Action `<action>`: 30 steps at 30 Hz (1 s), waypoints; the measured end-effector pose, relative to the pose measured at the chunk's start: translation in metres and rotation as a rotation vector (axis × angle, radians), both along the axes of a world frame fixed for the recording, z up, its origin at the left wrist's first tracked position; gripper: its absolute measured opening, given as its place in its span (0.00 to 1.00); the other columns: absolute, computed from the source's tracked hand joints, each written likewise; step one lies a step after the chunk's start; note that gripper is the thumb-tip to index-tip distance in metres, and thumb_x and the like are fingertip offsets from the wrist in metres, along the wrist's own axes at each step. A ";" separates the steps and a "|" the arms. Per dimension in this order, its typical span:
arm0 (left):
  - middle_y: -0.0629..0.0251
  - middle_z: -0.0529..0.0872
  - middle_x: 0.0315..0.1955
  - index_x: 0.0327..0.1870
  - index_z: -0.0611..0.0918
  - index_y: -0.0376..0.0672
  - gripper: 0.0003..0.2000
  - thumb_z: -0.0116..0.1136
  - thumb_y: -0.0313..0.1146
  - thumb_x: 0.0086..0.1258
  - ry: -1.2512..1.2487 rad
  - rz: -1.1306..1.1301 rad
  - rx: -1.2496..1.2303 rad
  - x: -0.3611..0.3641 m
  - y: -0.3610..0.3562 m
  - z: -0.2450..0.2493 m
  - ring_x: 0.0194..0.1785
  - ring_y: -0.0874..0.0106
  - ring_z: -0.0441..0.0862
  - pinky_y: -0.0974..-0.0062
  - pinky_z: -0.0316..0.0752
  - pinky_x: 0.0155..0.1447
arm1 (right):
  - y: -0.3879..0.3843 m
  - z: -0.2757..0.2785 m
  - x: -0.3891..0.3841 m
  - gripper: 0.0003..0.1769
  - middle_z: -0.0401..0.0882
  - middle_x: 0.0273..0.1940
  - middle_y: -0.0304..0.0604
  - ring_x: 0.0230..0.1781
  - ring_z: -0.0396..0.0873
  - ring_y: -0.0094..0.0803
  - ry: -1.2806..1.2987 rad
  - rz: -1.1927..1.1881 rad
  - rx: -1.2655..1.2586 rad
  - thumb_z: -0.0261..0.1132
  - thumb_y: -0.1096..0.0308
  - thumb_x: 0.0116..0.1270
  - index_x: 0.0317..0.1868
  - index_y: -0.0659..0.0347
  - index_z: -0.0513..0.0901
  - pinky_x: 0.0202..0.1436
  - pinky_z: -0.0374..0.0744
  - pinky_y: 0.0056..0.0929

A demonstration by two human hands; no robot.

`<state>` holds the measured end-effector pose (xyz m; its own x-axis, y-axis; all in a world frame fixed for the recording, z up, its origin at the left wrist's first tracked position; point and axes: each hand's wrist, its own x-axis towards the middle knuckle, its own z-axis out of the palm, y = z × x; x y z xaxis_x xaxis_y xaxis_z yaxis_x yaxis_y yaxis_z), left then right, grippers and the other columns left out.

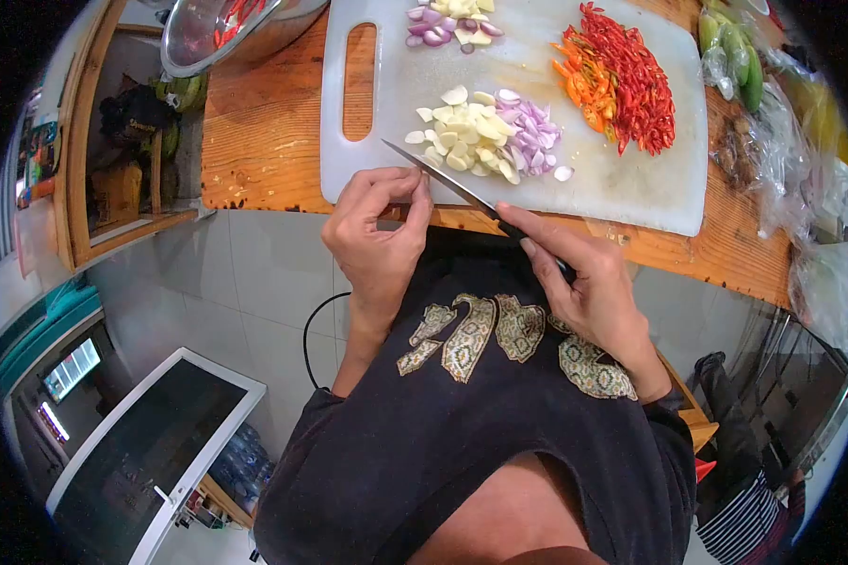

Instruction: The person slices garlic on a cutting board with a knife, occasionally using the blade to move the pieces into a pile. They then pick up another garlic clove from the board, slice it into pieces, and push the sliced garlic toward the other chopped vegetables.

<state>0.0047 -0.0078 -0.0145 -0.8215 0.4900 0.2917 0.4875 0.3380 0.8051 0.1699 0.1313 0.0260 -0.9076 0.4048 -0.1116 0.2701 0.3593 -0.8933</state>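
My right hand grips the dark handle of a knife, index finger stretched along its top. The blade points up and left over the near edge of a white cutting board. Close beside the blade, my left hand is closed in a pinch; whatever is between the fingertips is too small or hidden to make out. Just beyond the blade lie sliced garlic and chopped shallots. Cut red chillies and orange chillies form a pile at the right. Whole peeled shallots and garlic cloves sit at the far edge.
The board rests on a wooden table. A metal bowl with red chillies stands at the far left. Plastic bags and green vegetables crowd the right side. A white-framed glass door is at lower left.
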 end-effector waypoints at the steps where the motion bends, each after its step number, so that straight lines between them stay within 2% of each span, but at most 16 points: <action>1: 0.60 0.91 0.36 0.36 0.90 0.33 0.05 0.72 0.17 0.60 0.008 -0.001 -0.001 0.000 0.000 0.000 0.35 0.74 0.89 0.77 0.85 0.40 | -0.001 -0.003 0.000 0.23 0.90 0.48 0.55 0.41 0.90 0.39 0.013 -0.001 0.017 0.64 0.82 0.71 0.65 0.57 0.85 0.48 0.83 0.31; 2: 0.60 0.91 0.36 0.36 0.90 0.33 0.05 0.72 0.17 0.60 0.015 -0.004 -0.001 0.000 0.000 0.000 0.35 0.73 0.89 0.77 0.86 0.40 | -0.002 -0.005 -0.001 0.24 0.90 0.48 0.55 0.41 0.90 0.39 0.026 -0.002 0.033 0.64 0.82 0.71 0.65 0.57 0.85 0.47 0.83 0.31; 5: 0.60 0.91 0.35 0.36 0.90 0.34 0.05 0.72 0.17 0.60 0.042 0.002 0.006 0.001 0.000 -0.002 0.35 0.73 0.89 0.77 0.86 0.40 | -0.004 -0.014 -0.004 0.26 0.88 0.38 0.58 0.31 0.86 0.49 0.133 -0.001 0.083 0.67 0.77 0.69 0.67 0.54 0.82 0.37 0.83 0.42; 14: 0.61 0.91 0.35 0.37 0.90 0.34 0.06 0.72 0.17 0.60 0.052 0.004 0.008 0.002 0.000 -0.004 0.35 0.74 0.89 0.77 0.86 0.39 | -0.007 -0.018 -0.015 0.25 0.83 0.32 0.55 0.31 0.83 0.51 0.174 0.028 0.095 0.66 0.78 0.70 0.67 0.59 0.81 0.37 0.80 0.44; 17: 0.61 0.91 0.35 0.37 0.90 0.34 0.06 0.72 0.17 0.60 0.037 0.017 0.017 0.002 0.001 -0.004 0.35 0.74 0.89 0.77 0.85 0.39 | -0.008 -0.021 -0.012 0.26 0.83 0.32 0.53 0.30 0.83 0.49 0.213 0.009 0.131 0.67 0.77 0.69 0.68 0.56 0.81 0.35 0.79 0.44; 20: 0.62 0.91 0.36 0.37 0.90 0.35 0.06 0.72 0.16 0.60 0.036 0.022 0.019 0.001 0.001 -0.005 0.36 0.74 0.89 0.77 0.85 0.40 | -0.003 -0.006 0.003 0.28 0.82 0.30 0.50 0.27 0.82 0.45 0.048 0.055 0.217 0.68 0.77 0.68 0.69 0.52 0.81 0.32 0.78 0.43; 23: 0.62 0.91 0.37 0.37 0.90 0.36 0.06 0.71 0.17 0.61 0.079 0.014 0.001 -0.002 0.002 -0.007 0.37 0.74 0.90 0.78 0.84 0.41 | 0.005 0.003 0.013 0.30 0.79 0.28 0.46 0.24 0.80 0.42 0.070 0.020 0.240 0.70 0.76 0.67 0.69 0.49 0.81 0.30 0.77 0.43; 27: 0.63 0.91 0.38 0.42 0.90 0.37 0.08 0.70 0.18 0.63 0.010 -0.008 0.038 -0.004 0.006 -0.006 0.38 0.73 0.89 0.79 0.82 0.44 | 0.008 -0.007 0.008 0.30 0.77 0.26 0.44 0.22 0.77 0.39 0.179 -0.060 0.361 0.72 0.74 0.65 0.69 0.49 0.82 0.29 0.76 0.40; 30: 0.63 0.91 0.39 0.45 0.91 0.39 0.10 0.70 0.18 0.64 0.017 0.031 0.116 -0.006 0.005 -0.005 0.39 0.71 0.88 0.77 0.82 0.45 | 0.010 -0.003 0.006 0.29 0.79 0.28 0.44 0.24 0.79 0.38 0.138 -0.072 0.449 0.73 0.75 0.64 0.67 0.52 0.84 0.31 0.77 0.36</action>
